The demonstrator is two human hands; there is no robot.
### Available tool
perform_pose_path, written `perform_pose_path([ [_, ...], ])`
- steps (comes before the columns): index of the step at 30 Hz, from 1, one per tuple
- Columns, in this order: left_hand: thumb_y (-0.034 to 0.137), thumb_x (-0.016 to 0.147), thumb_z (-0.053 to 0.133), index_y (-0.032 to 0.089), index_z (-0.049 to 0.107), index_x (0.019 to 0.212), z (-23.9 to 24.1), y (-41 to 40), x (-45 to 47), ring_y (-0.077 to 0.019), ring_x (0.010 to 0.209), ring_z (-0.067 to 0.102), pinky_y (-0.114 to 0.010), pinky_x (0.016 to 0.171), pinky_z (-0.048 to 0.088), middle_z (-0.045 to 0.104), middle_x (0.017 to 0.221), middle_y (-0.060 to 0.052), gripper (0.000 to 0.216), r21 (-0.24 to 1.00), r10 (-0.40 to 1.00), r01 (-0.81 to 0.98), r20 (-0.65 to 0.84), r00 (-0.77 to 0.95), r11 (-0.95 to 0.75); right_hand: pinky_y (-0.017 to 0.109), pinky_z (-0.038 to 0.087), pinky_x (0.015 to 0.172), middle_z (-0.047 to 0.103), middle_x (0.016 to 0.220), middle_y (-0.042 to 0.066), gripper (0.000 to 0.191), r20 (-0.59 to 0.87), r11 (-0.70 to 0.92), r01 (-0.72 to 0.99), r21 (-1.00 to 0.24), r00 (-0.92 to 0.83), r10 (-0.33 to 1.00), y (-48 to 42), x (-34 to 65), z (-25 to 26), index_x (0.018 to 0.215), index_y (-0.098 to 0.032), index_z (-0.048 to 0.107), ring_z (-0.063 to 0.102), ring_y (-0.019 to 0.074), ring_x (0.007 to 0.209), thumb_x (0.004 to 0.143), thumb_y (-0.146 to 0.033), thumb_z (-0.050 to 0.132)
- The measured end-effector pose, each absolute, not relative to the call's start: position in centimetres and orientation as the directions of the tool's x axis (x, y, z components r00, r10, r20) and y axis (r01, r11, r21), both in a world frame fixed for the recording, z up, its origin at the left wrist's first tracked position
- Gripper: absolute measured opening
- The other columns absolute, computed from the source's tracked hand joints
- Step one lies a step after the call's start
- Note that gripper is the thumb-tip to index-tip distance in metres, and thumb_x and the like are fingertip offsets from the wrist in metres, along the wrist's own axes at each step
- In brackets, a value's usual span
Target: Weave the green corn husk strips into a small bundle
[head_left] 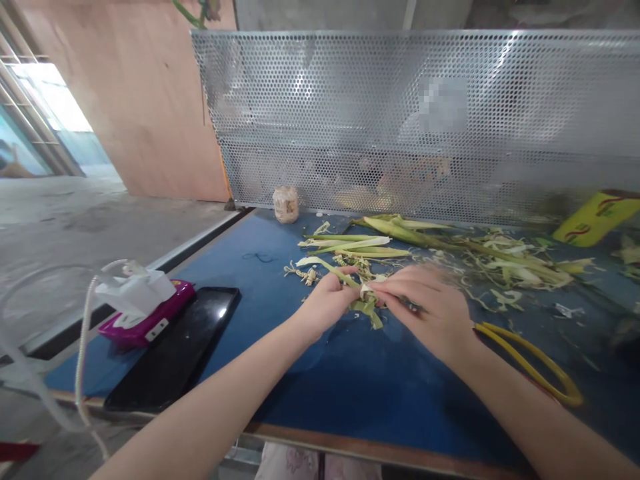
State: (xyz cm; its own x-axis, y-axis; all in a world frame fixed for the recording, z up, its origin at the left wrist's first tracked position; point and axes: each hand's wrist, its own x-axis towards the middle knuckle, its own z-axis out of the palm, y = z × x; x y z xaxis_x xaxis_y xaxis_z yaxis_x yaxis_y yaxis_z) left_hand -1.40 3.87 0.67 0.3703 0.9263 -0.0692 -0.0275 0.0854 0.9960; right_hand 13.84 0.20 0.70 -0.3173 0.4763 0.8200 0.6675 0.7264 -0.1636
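Over the blue table, my left hand (327, 300) pinches a pale green strip of what looks like corn husk (324, 265), whose long end sticks out to the upper left. The fingertips of my right hand (433, 307) are closed on a whitish part of the same piece, close against my left fingers. A crumpled green leafy end (371, 315) hangs below the fingers. Behind my left hand lie small knotted or braided husk pieces (306, 273). Several cut husk strips (357, 245) lie just beyond. The back of my right hand is slightly blurred.
Husk scraps (515, 263) cover the right side. A yellow loop (545, 367) lies by my right forearm. On the left are a black phone (175, 350), a magenta power strip (165, 320) and a white charger (143, 293). A jar (286, 205) stands before the perforated metal panel (350, 100).
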Motion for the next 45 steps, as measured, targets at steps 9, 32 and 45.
perform_pose_path([
  [9, 0.01, 0.069, 0.054, 0.012, 0.047, 0.112, -0.1, 4.2, -1.4, -0.0062, 0.043, 0.034, -0.021, 0.046, 0.027, 0.043, 0.049, 0.009, 0.043, 0.999, 0.955, -0.04, -0.018, 0.296, 0.031, 0.028, 0.049, 0.067, 0.067, 0.079, 0.002, 0.016, 0.785, 0.741, 0.661, -0.118, -0.395, 0.477, 0.5, 13.9, 0.1, 0.092, -0.023, 0.062, 0.06, 0.0146, 0.074, 0.082, -0.016, 0.052],
  [32, 0.02, 0.073, 0.053, 0.014, 0.043, 0.122, -1.1, 4.3, -1.6, -0.0115, 0.047, 0.04, -0.025, 0.051, 0.031, 0.042, 0.047, 0.007, 0.05, 0.973, 0.93, 0.12, 0.148, 0.338, -0.198, 0.034, 0.039, 0.074, 0.061, 0.081, 0.005, 0.011, 0.658, 0.682, 0.731, 0.01, -0.519, 0.546, 0.6, 14.0, 0.0, 0.086, -0.019, 0.058, 0.052, 0.0179, 0.078, 0.087, -0.018, 0.047],
  [45, 0.004, 0.067, 0.043, 0.007, 0.034, 0.126, -0.2, 3.8, -1.6, -0.0066, 0.045, 0.034, -0.02, 0.047, 0.029, 0.038, 0.051, 0.008, 0.06, 0.999, 0.841, 0.001, 0.037, 0.54, -0.045, 0.036, 0.036, 0.079, 0.056, 0.093, 0.003, 0.009, 0.536, 0.782, 0.618, -0.073, -0.637, 0.554, 0.9, 14.8, 0.4, 0.089, -0.025, 0.052, 0.049, 0.0183, 0.087, 0.087, -0.018, 0.046],
])
